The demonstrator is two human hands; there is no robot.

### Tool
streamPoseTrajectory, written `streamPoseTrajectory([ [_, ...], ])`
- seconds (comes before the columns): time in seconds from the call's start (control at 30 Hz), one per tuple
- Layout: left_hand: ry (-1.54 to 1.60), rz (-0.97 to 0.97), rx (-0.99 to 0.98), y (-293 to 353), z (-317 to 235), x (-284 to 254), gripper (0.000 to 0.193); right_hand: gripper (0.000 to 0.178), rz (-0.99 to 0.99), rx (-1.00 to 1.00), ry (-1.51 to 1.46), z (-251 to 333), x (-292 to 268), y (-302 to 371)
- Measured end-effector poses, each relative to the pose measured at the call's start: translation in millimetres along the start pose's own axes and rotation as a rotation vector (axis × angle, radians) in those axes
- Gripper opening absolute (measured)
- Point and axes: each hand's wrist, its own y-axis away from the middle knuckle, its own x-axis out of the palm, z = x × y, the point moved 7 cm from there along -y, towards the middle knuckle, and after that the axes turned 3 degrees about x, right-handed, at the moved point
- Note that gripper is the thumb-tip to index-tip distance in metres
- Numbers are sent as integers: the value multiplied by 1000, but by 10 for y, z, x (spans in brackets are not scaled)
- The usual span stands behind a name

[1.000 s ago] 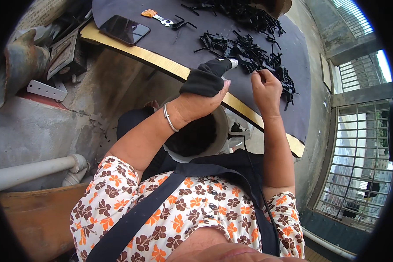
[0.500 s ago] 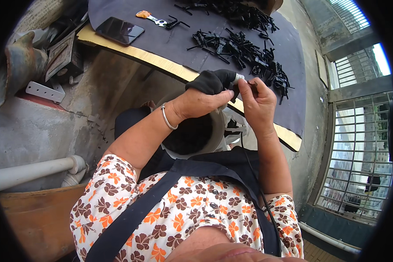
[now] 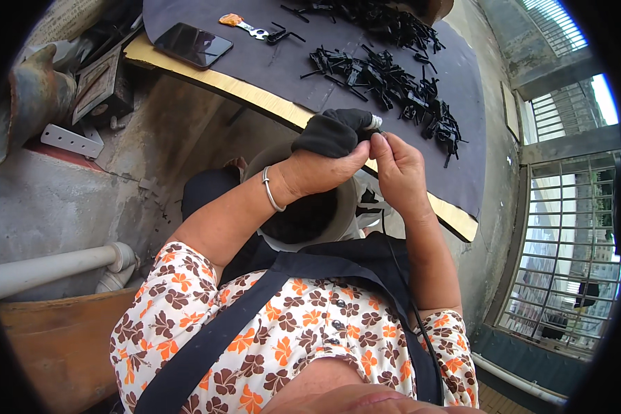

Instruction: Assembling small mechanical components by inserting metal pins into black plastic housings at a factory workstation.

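My left hand is closed in front of the table edge, a black cloth covering over its fingers and white wrapping at one fingertip. Close against it, my bare right hand pinches thumb and forefinger together. A small dark piece seems to be between the hands, mostly hidden by the fingers. Just beyond them, on the dark table cover, lies a heap of small black parts with thin rods. Below my left wrist stands a pale bucket with dark contents.
A larger heap of black parts lies farther back. Toward the table's left are a phone and a flat metal tool with an orange grip. The wooden table edge crosses before me. A black cord hangs by my right arm.
My right hand has turned and shifted slightly left and down, its fingers now closer to my left hand. The dark piece at its fingertips shows less than before.
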Motion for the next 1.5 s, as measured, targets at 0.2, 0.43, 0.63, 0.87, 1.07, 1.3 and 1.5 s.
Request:
streamPoseTrajectory([
  [0.2, -253, 98, 126, 23, -74, 36, 19, 29, 32, 119, -228, -155, 165, 1],
  [0.43, -66, 147, -101, 20, -23, 67, 15, 30, 130, 85, -301, -74, 103, 61],
  [0.63, -263, 116, 116, 59, -61, 103, 22, 29, 60, 122, -416, -100, 159, 75],
  [0.87, 404, 158, -359, 25, 281, 54, 27, 12, 96, 35, 89, -122, -71, 49],
  [1.07, 432, 181, -370, 51, 292, 126, 36, 8, 3, -231, 127, 176, -219, 79],
  [1.3, 472, 325, -164, 4, 69, 188, 33, 13, 133, 59, -263, 48, -100, 48],
  [1.5, 372, 291, -205, 55, 148, 155, 28, 25, 162, 53, -200, 21, -70, 63],
])
